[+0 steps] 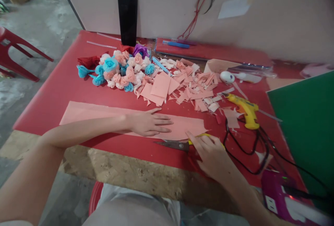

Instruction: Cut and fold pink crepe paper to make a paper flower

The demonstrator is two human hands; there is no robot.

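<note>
A long pink strip of paper (88, 112) lies across the red table top in front of me. My left hand (148, 121) rests flat on it, fingers spread, holding nothing. Just right of the strip's near edge, my right hand (212, 154) is around the yellow handles of a pair of scissors (177, 145). Their dark blades point left, low over the table beside the paper. The fingers partly hide the handles, and one fingertip reaches to the paper's edge. Beyond the strip are cut pink paper squares (160, 85) and a heap of scraps (200, 83).
Blue, pink and white paper flowers (114, 69) are piled at the back left. A black phone (127, 18) leans on the wall. At the right are a yellow glue gun (245, 109) with a looped cable, a green board (305, 121) and a purple power strip (276, 193).
</note>
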